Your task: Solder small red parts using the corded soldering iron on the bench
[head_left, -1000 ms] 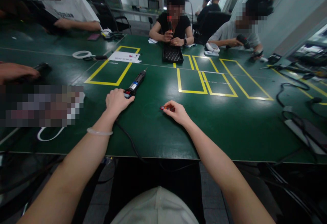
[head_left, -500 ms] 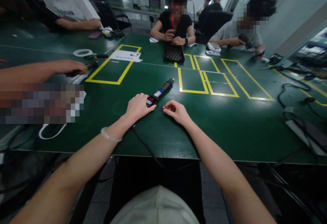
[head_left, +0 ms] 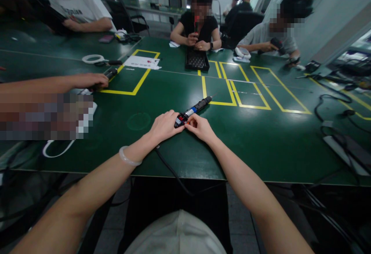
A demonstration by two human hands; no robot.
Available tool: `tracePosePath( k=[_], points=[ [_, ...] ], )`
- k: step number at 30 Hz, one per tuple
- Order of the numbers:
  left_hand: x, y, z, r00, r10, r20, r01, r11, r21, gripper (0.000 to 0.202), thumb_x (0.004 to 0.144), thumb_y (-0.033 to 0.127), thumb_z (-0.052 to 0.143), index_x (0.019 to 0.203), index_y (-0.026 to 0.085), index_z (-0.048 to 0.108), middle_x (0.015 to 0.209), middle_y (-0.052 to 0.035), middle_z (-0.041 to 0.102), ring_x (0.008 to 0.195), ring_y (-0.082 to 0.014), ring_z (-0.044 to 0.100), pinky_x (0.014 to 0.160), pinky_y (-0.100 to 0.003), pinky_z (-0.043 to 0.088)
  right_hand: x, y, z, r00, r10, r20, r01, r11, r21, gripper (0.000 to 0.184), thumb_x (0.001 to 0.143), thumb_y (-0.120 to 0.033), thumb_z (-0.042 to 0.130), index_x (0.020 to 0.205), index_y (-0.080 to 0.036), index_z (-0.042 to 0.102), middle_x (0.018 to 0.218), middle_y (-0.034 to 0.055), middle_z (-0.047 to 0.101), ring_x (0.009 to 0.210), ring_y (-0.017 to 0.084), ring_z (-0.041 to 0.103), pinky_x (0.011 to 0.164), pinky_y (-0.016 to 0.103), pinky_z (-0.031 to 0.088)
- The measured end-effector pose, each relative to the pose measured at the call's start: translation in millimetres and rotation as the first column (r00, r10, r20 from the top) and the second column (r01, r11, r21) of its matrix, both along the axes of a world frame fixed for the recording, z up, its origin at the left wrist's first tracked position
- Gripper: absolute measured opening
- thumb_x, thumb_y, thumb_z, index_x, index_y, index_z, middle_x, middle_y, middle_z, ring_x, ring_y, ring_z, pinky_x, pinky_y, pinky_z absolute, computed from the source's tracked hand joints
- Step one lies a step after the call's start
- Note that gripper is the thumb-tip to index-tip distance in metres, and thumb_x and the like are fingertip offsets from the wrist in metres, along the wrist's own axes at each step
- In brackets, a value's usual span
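Note:
Under my left hand (head_left: 167, 124) is an electric screwdriver (head_left: 191, 110) with its casing opened, baring a silver and blue motor section and red parts at the rear. My fingers wrap its back end. It points to the far right, and a black cable (head_left: 171, 170) runs from it over the table edge. My right hand (head_left: 201, 127) is closed in a pinch at the screwdriver's rear half. Between its fingertips shows a small reddish-orange piece (head_left: 189, 122), too small to name, close against the opened casing. Whether it touches the inside is hidden.
Yellow tape rectangles (head_left: 222, 103) mark the green table (head_left: 261, 146). Across from me a person works over a black tray (head_left: 197, 68) of small parts. At left a co-worker's hand (head_left: 98, 80) holds a dark tool. A white sheet (head_left: 142, 62) lies beyond; cables (head_left: 321, 109) lie right.
My left hand and the screwdriver have moved right and slightly nearer, and the screwdriver has turned more sideways. The small piece in my right hand is now at the casing. The co-worker's left-side hand shifted right.

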State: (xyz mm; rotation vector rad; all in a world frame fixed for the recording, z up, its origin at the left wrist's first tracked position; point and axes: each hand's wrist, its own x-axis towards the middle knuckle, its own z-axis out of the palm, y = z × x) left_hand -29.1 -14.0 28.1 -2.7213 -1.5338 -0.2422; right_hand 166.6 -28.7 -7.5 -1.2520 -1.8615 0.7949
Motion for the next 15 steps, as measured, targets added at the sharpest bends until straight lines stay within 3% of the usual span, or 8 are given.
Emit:
tracePosePath(
  k=[15],
  points=[
    [-3.9,5.5,-4.9,0.999,-0.035,-0.006,0.035,0.999,-0.017,0.054,0.09,0.063,0.056,0.12,0.018,0.058,0.112,-0.0123,0.062,0.101,-0.028,0.061,0.079,-0.035,0.044,0.8,-1.1,2.1,0.997,0.08,-0.026,-0.08,0.997,-0.007,0.009,0.085,-0.024,0.056,0.092,-0.019,0.06,0.074,-0.0016,0.062,0.061,0.012,0.052,0.062,0.024,0.04]
  ],
)
